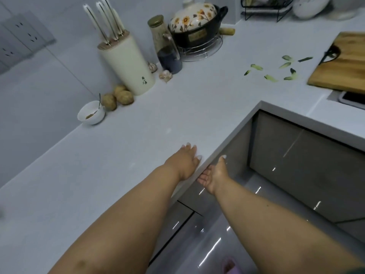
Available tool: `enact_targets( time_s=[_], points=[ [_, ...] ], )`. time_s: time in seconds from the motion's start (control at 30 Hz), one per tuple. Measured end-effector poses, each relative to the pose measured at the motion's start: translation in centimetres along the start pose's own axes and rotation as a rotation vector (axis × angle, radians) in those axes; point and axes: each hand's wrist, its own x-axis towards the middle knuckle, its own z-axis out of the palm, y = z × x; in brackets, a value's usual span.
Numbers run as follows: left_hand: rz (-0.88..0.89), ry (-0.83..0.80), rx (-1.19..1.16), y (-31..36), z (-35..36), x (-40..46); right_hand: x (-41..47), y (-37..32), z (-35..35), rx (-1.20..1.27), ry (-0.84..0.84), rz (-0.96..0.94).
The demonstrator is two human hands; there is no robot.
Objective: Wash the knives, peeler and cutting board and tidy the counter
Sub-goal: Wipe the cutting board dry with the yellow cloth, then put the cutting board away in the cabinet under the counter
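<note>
A: Worktop (138,135), far left?
B: One white bowl (91,113) with a spoon in it; three potatoes (118,97) just beside it.

A: Next along?
B: Cream knife block (126,66), upright, four white-handled knives (104,18) slotted in its top. Two garlic bulbs (165,75) near its base. A dark glass cruet (169,54) and a lidded jar (158,26) behind it. Flowered pot (197,22) on a wire trivet.

A: Hands?
B: Left hand (184,161) lies flat, palm down, on the worktop at its front edge, fingers straight, gripping nothing. Right hand (214,175) sits just below that edge, palm up and cupped, fingers relaxed, empty. The two are close, the edge between them.

A: Right side?
B: Green peel scraps (276,70) scattered loose on the worktop. Wooden cutting board (343,64) beside them, far right, lying flat, well apart from both hands. Peeler not located.
</note>
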Motion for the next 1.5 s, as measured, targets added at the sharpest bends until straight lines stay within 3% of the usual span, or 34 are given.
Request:
enact_targets(
  time_s=[0.2, 0.43, 0.7, 0.83, 0.93, 1.03, 1.2, 1.5],
  points=[
    [0.004, 0.002, 0.001, -0.4, 0.4, 0.2, 0.0, 0.0, -0.1, -0.006, 0.007, -0.040],
    [-0.005, 0.039, 0.074, -0.4, 1.4, 0.8, -0.9, 0.0, 0.0, 0.134, -0.113, 0.029],
    [-0.016, 0.042, 0.076, -0.4, 1.7, 1.1, -2.0, -0.6, -3.8, 0.048, 0.000, 0.011],
    [-0.035, 0.034, 0.063, -0.3, 1.9, 1.5, -2.5, -1.3, -6.0, -0.258, 0.076, -0.013],
    [-0.057, 0.032, 0.060, 0.2, 2.0, 1.6, -2.4, -1.6, -7.9, -0.520, 0.240, -0.101],
    [-0.115, 0.034, 0.071, 0.4, 1.9, 2.0, -3.4, -2.3, -9.7, -0.601, 0.401, -0.231],
    [-0.203, 0.096, 0.140, 1.2, 1.5, 2.8, -6.8, -5.1, -12.0, -1.155, 0.616, -0.417],
    [-0.099, 0.252, 0.231, 4.3, 1.8, 3.2, -10.2, -9.3, -15.7, -1.384, 0.916, -0.516]
  ],
)
